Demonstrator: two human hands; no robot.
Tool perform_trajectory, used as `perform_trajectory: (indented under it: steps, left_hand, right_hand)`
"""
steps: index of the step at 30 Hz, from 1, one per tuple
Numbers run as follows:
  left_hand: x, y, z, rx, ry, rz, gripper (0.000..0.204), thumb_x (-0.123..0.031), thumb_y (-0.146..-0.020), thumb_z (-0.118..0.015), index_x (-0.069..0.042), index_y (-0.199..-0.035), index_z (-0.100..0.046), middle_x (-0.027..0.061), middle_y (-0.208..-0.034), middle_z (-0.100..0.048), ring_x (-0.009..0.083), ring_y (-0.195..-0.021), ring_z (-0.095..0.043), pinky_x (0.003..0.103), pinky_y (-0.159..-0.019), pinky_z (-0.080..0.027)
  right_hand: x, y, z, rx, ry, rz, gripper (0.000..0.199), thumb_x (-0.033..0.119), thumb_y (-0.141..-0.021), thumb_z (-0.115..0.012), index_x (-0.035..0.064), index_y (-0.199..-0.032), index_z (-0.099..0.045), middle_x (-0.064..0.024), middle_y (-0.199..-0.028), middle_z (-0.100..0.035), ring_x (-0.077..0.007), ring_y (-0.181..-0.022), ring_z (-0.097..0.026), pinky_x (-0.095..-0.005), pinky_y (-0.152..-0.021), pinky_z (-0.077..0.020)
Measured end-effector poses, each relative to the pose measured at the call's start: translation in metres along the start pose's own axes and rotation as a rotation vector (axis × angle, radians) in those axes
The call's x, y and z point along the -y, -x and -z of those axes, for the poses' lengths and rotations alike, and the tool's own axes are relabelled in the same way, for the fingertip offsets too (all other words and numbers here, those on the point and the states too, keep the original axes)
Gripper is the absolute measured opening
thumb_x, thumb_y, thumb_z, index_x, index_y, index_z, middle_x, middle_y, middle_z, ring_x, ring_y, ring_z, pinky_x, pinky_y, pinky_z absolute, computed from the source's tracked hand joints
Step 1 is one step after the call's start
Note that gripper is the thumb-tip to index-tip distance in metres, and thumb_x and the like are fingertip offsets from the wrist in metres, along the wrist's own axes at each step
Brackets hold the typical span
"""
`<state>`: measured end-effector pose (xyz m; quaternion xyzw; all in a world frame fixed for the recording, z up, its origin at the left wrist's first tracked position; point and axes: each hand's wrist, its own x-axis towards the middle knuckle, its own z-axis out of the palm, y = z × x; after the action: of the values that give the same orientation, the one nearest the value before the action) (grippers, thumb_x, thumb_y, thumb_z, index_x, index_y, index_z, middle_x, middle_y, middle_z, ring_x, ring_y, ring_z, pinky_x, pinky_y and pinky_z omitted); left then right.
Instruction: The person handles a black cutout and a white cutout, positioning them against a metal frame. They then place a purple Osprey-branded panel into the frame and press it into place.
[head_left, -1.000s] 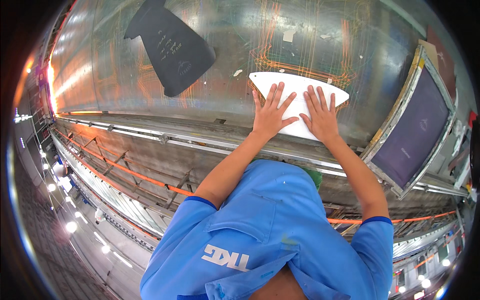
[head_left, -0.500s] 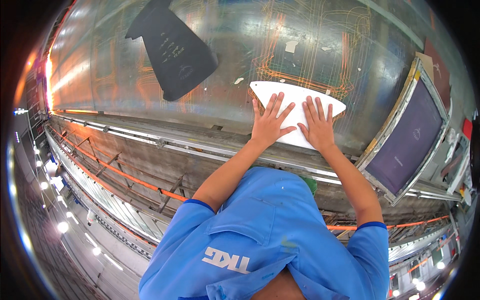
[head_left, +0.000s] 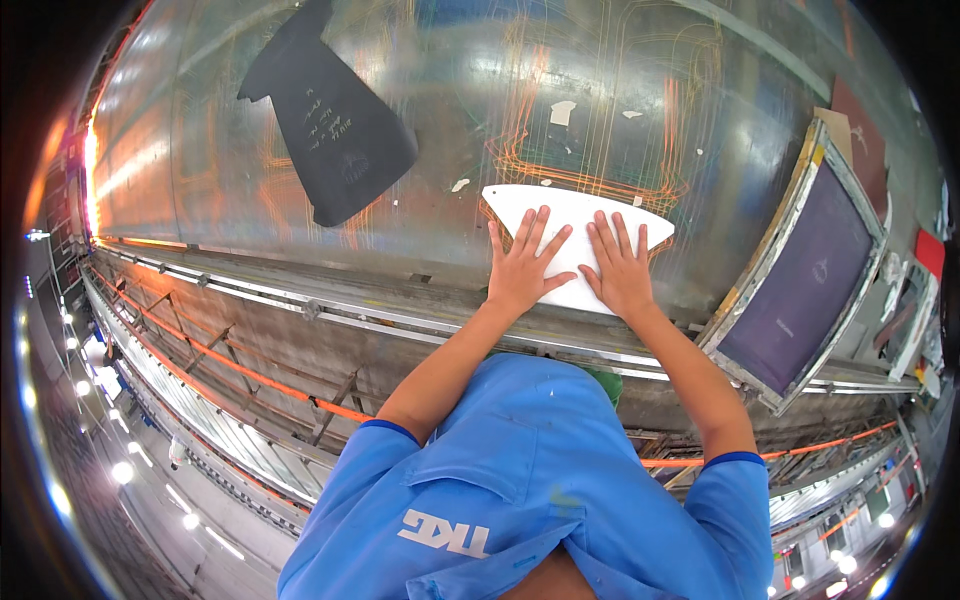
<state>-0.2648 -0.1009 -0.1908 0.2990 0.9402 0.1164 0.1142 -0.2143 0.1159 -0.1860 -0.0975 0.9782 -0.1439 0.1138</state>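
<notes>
A flat white panel (head_left: 577,215), pointed at both upper corners with a small hole at the left one, lies on the metal table (head_left: 450,240). Flat on its left half rests my left hand (head_left: 524,268), fingers spread. My right hand (head_left: 620,268) presses the right half in the same way, fingers stretched out. The thumbs point toward each other, with a strip of white between them. Both palms cover the panel's lower sides, so parts of its outline there are hidden. Orange lines mark the tabletop around the panel.
A dark grey cut sheet (head_left: 340,130) with handwriting lies at the far left. On the right, a framed printing screen (head_left: 800,280) with purple mesh leans over the table's near edge. White scraps (head_left: 562,112) are scattered beyond the panel. A metal rail (head_left: 400,315) runs along the near edge.
My view has shifted slightly, so the table and everything on it sit a little lower and more to the left. Both hands stay spread on the white panel.
</notes>
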Motion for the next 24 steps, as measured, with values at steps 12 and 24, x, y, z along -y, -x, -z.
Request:
perform_trajectory:
  steps: [12,24]
  left_hand:
    - [0.003,-0.006,0.006,-0.014,0.039,0.017,0.079,-0.071,-0.085,-0.061,-0.038,-0.155,-0.042,0.0071,-0.169,-0.024,0.0263,-0.156,-0.022,0.074,-0.118,-0.003]
    - [0.031,-0.056,0.023,-0.011,-0.085,-0.221,0.076,-0.058,-0.099,-0.049,-0.011,-0.157,-0.038,0.0094,-0.169,-0.024,0.0295,-0.157,-0.018,0.072,-0.119,-0.003]
  right_hand:
    - [0.002,-0.005,0.002,-0.019,0.027,-0.026,0.072,0.048,-0.098,-0.056,0.0132,-0.158,-0.037,-0.0049,-0.17,-0.023,-0.0285,-0.158,-0.015,-0.0637,-0.124,-0.0076]
    - [-0.009,-0.029,0.003,-0.274,0.039,0.017,0.066,0.043,-0.096,-0.06,0.0081,-0.15,-0.046,-0.0095,-0.161,-0.038,-0.0253,-0.148,-0.034,-0.0646,-0.122,-0.0155]
